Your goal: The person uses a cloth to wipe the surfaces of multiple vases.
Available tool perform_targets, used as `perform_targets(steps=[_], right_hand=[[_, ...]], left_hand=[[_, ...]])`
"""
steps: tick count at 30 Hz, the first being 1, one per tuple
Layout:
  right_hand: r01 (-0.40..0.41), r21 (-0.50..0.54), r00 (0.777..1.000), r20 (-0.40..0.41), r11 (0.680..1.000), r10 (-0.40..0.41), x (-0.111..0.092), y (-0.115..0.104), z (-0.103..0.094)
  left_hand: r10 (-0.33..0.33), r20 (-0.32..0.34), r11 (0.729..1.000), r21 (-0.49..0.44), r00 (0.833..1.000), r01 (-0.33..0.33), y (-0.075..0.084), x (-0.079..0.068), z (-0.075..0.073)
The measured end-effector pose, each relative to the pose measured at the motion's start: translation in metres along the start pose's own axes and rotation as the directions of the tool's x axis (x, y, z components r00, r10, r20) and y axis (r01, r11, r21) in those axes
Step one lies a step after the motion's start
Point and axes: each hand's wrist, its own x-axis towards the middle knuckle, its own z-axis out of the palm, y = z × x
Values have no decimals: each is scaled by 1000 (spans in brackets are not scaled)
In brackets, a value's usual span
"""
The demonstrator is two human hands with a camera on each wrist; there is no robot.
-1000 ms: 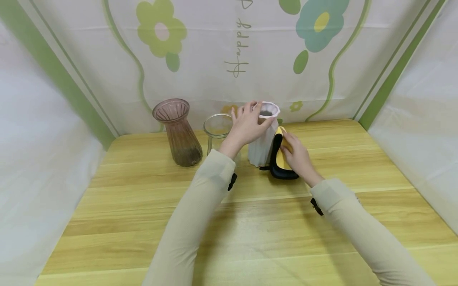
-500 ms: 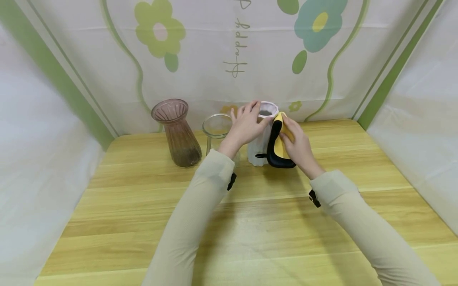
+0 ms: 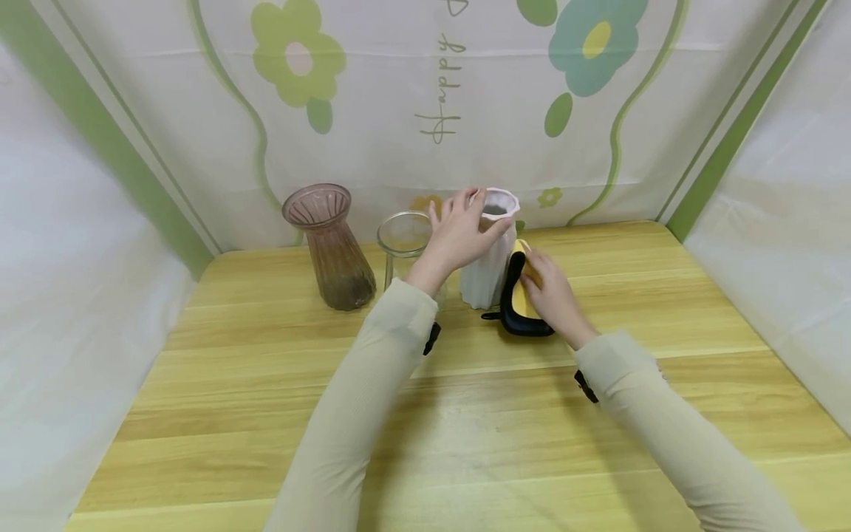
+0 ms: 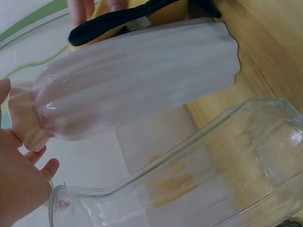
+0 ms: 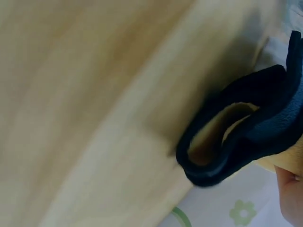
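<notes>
A white fluted vase (image 3: 480, 279) stands on the wooden table, its scalloped rim facing up. My left hand (image 3: 457, 235) grips its neck, thumb on the near side and fingers over the far side. In the left wrist view the vase's (image 4: 132, 85) glossy ribbed side shows in full. My right hand (image 3: 553, 294) holds a folded yellow cloth (image 3: 521, 299) with a thick black edge and a small loop against the vase's right side, low down. The right wrist view shows the cloth's (image 5: 270, 127) dark border looped over on itself; most of that hand is out of view.
Just left of the white vase is a clear glass vase (image 3: 399, 244), partly hidden by my left arm. Further left stands a pinkish ribbed glass vase (image 3: 339, 258). A flower-printed curtain (image 3: 385, 96) hangs behind the table (image 3: 266, 414), and white sheets (image 3: 784, 222) flank it.
My right hand slid the cloth up the white vase's side toward the rim, then back down to about its earlier height. The left hand kept its hold on the neck.
</notes>
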Motion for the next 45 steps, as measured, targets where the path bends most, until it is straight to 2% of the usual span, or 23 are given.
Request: perform_targets(steps=[3, 7, 17, 23, 35, 45], right_hand=[[-20, -21, 999, 26, 1000, 21, -2, 3, 3], [-10, -18, 1000, 9, 1000, 11, -2, 1, 3], [80, 48, 988, -136, 996, -73, 10, -14, -6], [100, 64, 980, -181, 993, -86, 16, -24, -11], [77, 83, 987, -148, 994, -65, 14, -17, -6], [-7, 32, 999, -36, 999, 8, 6, -2, 5]], left_hand=[[7, -2, 1000, -5, 1000, -7, 0, 0, -1], [2, -4, 1000, -6, 1000, -2, 0, 0, -2], [-2, 19, 1000, 7, 1000, 2, 0, 0, -4], [5, 18, 1000, -2, 1000, -5, -1, 0, -4], [6, 39, 1000, -28, 999, -5, -1, 1, -4], [4, 50, 1000, -25, 999, -2, -1, 1, -5]])
